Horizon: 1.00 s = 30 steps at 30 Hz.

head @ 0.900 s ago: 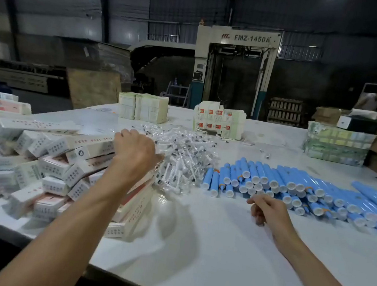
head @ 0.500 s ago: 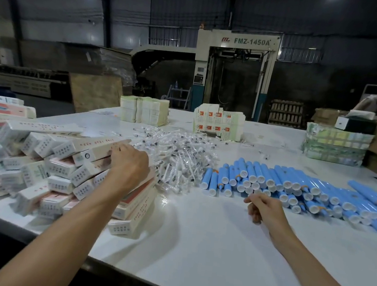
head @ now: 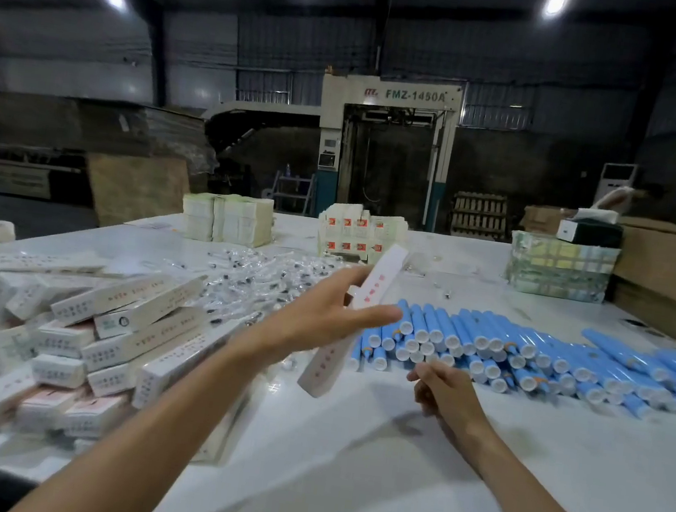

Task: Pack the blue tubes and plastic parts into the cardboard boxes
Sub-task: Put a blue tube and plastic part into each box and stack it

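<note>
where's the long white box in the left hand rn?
Head view, centre: long white cardboard box, tilted in the left hand above the white table, between the clear plastic parts pile and the blue tubes.

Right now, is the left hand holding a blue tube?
No, the left hand pinches a long white box, while the blue tubes lie on the table.

Three ceiling lights (head: 555,3) are glaring over a dim metal-walled hall, beige machine (head: 392,95) is standing at the back with stepladder (head: 293,192) left and pallets (head: 479,214) right, white table (head: 384,476) is filling the foreground.
</note>
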Tool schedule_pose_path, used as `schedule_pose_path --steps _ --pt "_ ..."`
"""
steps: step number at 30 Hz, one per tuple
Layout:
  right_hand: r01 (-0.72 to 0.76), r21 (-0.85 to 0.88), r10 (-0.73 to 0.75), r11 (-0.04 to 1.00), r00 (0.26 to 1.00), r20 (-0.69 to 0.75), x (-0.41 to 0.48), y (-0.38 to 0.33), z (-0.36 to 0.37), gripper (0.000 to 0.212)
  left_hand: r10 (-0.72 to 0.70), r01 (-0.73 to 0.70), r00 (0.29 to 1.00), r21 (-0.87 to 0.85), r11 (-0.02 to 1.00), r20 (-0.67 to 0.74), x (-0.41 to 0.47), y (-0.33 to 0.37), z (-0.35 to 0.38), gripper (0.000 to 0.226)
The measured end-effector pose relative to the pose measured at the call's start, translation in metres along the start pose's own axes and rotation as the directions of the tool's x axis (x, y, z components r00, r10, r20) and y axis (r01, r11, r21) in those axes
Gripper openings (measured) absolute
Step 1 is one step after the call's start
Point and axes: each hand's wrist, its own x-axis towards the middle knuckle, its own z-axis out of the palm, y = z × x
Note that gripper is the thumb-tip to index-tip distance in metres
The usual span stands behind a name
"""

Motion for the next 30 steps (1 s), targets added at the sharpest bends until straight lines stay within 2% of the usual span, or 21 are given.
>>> schedule_pose_path --steps 3,5,8,10,12,13,14,16,18,20,22,25,27,30 --pt "-0.02 0.014 0.021 1.0 1.0 -0.022 0.002 0.001 0.001 0.026 -0.012 0.01 0.999 -0.053 0.999 -0.038 0.014 -0.024 0.038 0.056" --pt "-0.006 0.022 0.007 1.0 1.0 -0.029 0.003 0.002 0.002 0.027 -0.065 0.059 0.997 -0.12 0.991 -0.051 0.025 -0.041 0.056 0.058" --pt "0.01 -0.018 -0.011 1.0 0.999 -0.031 0.003 0.001 0.001 0.029 -0.151 0.137 0.988 -0.313 0.94 -0.021 0.035 -0.06 0.07 0.07" --pt "0.013 -0.052 -0.014 0.999 1.0 -0.028 0.001 0.0 0.0 0.029 -0.171 0.13 0.979 -0.31 0.942 -0.109 0.035 -0.072 0.074 0.081" --pt "0.028 -0.038 -0.03 0.999 0.999 -0.03 -0.002 -0.003 0.0 0.03 -0.266 0.198 0.952 -0.353 0.914 -0.155 0.035 -0.082 0.077 0.103" --pt "0.042 -0.055 -0.045 0.998 0.997 -0.056 -0.003 -0.005 0.0 0.03 -0.324 0.251 0.942 -0.454 0.855 -0.09 0.036 -0.088 0.076 0.104" --pt "0.072 -0.109 -0.083 0.991 0.992 -0.095 -0.002 -0.008 -0.002 0.03 -0.351 0.284 0.937 -0.586 0.759 0.0 0.036 -0.092 0.074 0.092" --pt "0.151 -0.27 -0.207 0.951 0.959 -0.193 0.004 -0.021 -0.007 0.03 -0.397 0.279 0.917 -0.768 0.577 0.036 0.037 -0.094 0.068 0.063" --pt "0.154 -0.431 -0.294 0.889 0.914 -0.28 0.018 -0.036 -0.012 0.026 -0.487 0.283 0.874 -0.821 0.497 0.006 0.039 -0.099 0.066 0.045" --pt "0.086 -0.584 -0.323 0.807 0.892 -0.315 0.035 -0.051 -0.016 0.014 -0.535 0.297 0.845 -0.828 0.477 -0.005 0.04 -0.104 0.067 0.033" --pt "0.018 -0.733 -0.319 0.68 0.908 -0.273 0.053 -0.059 -0.019 0.023 -0.528 0.293 0.849 -0.831 0.472 -0.001 0.036 -0.104 0.065 0.035" --pt "0.012 -0.905 -0.282 0.425 0.952 -0.12 0.072 -0.06 -0.019 0.038 -0.48 0.254 0.877 -0.84 0.48 -0.009 0.03 -0.106 0.058 0.04" --pt "0.001 -0.959 -0.266 0.282 0.961 -0.077 0.074 -0.055 -0.016 0.033 -0.444 0.226 0.896 -0.84 0.492 -0.019 0.026 -0.106 0.057 0.041" --pt "-0.018 -0.983 -0.307 0.184 0.949 -0.074 0.066 -0.049 -0.013 0.022 -0.418 0.206 0.908 -0.849 0.487 -0.02 0.024 -0.107 0.056 0.041"
